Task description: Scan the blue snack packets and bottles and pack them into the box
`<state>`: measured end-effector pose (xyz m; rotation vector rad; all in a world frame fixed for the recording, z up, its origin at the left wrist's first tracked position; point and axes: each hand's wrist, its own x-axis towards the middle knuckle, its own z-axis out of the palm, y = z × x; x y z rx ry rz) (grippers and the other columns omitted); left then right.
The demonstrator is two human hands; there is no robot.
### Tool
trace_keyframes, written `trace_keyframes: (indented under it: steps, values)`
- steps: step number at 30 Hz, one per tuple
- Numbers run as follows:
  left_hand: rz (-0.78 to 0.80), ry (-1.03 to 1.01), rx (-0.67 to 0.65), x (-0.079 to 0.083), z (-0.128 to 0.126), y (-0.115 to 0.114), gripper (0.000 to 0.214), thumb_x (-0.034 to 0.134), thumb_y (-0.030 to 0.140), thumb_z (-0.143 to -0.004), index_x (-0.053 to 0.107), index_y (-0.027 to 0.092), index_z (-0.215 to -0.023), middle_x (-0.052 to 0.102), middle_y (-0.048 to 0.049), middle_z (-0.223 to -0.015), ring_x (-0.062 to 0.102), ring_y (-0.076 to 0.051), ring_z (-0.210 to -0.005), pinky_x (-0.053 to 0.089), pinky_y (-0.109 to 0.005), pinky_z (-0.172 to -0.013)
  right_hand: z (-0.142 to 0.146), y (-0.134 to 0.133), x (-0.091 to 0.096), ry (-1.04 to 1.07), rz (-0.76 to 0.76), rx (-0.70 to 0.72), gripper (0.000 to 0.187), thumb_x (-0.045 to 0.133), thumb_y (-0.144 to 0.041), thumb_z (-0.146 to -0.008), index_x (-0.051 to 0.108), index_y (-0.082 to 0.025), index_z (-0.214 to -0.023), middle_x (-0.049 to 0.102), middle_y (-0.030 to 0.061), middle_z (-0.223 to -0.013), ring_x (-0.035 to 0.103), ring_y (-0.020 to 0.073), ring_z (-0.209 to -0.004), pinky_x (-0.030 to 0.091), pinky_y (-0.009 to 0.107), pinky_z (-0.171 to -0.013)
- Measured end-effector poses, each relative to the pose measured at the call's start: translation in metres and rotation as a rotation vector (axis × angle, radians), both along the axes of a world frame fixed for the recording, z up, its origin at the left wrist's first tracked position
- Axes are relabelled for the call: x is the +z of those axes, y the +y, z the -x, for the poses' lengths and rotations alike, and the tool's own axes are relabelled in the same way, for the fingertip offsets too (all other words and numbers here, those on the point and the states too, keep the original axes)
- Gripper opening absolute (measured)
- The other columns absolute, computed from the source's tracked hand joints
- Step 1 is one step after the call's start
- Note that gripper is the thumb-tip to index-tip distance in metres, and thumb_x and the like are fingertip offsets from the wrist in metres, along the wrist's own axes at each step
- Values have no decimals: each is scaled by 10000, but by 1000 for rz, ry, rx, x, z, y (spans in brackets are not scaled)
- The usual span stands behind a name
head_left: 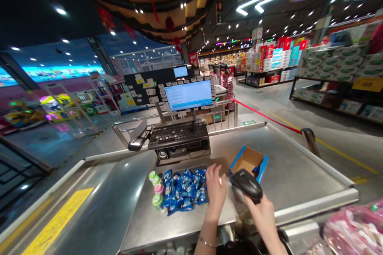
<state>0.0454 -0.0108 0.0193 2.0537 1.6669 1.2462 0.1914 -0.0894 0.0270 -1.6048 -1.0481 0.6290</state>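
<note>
In the head view my right hand (263, 213) is wrapped round a black barcode scanner (247, 184), whose head overlaps the near side of an open cardboard box (263, 166) with blue edges. My left hand (216, 187) is over the metal counter at the right end of a pile of small blue packets (184, 191). Its fingers are stretched out and slightly apart, and I see nothing held in them. Along the left of the packets stand several small round containers, among them a green one (157, 200) and a pink one (159, 188).
Behind the packets a black keyboard (179, 133) rests on a raised stand, with a lit monitor (189, 95) above it. A card terminal (139, 141) is left of the keyboard. Metal rims edge the counter (299, 167). Pink packages (356, 229) lie at the lower right.
</note>
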Motion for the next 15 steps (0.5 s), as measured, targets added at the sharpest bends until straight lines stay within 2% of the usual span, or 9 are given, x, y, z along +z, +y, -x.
trace_keyframes:
  steps: [3, 6, 10, 13, 15]
  values:
    - [117, -24, -219, 7, -39, 16, 350, 438, 218, -863, 578, 225, -1184, 581, -101, -1189, 491, -249, -1142, 379, -410, -1021, -23, 5, -6, 48, 18, -104, 553, 615, -638, -634, 711, -148, -871, 750, 129, -781, 696, 329, -813, 532, 357, -653]
    - [259, 118, -379, 3, -72, 38, 399, 453, 173, -815, 579, 193, -1194, 603, -113, -1175, 513, -251, -1117, 390, -376, -1008, -43, 8, -13, 83, 25, -163, 572, 643, -634, -599, 711, -148, -894, 752, 127, -790, 697, 334, -826, 537, 359, -648]
    - [444, 350, -413, -13, -105, 67, 486, 554, 170, -745, 562, 146, -1231, 572, -157, -1241, 498, -295, -1177, 375, -381, -1025, -62, 11, -20, 97, 49, -208, 550, 642, -624, -621, 706, -153, -898, 754, 119, -813, 696, 319, -844, 537, 353, -679]
    - [526, 364, -435, -25, -124, 85, 571, 630, 186, -698, 536, 141, -1260, 530, -177, -1304, 476, -323, -1218, 353, -401, -1048, -73, 11, -21, 52, 65, -271, 586, 622, -645, -648, 705, -134, -923, 752, 131, -846, 688, 319, -871, 531, 362, -717]
    - [550, 327, -487, -35, -136, 95, 546, 635, 208, -703, 550, 188, -1243, 533, -144, -1307, 468, -300, -1231, 338, -386, -1062, -81, 10, -19, 17, 34, -299, 612, 595, -653, -680, 700, -115, -953, 750, 136, -858, 687, 310, -877, 525, 362, -737]
